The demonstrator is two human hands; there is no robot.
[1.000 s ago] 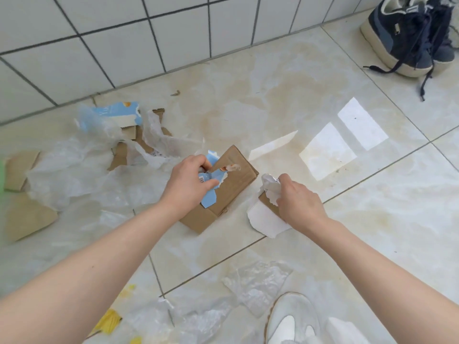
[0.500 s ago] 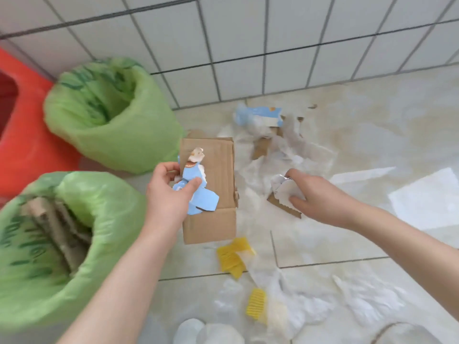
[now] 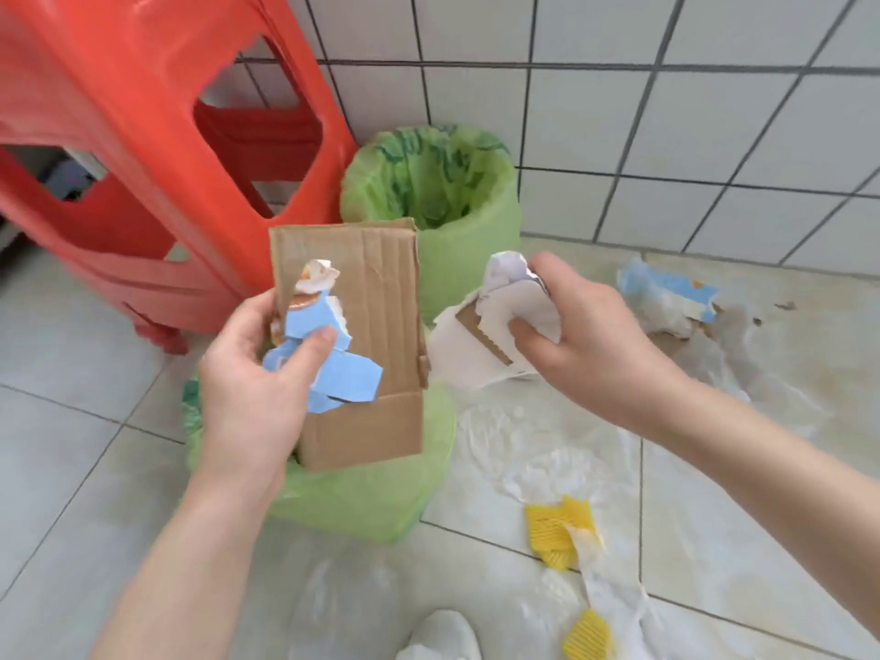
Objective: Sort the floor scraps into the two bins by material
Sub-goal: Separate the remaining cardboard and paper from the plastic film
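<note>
My left hand [image 3: 257,388] grips a brown cardboard sheet [image 3: 371,288] together with torn blue paper scraps [image 3: 333,369], holding them above the near green-lined bin [image 3: 381,502]. My right hand [image 3: 576,335] is closed on crumpled white paper with a small cardboard piece [image 3: 500,326], just right of the sheet. A second green-lined bin [image 3: 428,183] stands behind, against the tiled wall; its inside looks empty from here. The near bin's opening is mostly hidden by the cardboard.
A red plastic stool [image 3: 143,150] stands at the left, next to both bins. Clear plastic film [image 3: 547,450], yellow ridged scraps [image 3: 557,531] and a blue-and-white wrapper [image 3: 666,292] litter the floor at the right. A white shoe tip [image 3: 443,635] shows at the bottom.
My view has swung left toward the bins and stool. Both hands carried their scraps from the floor; the cardboard now hangs over the near bin.
</note>
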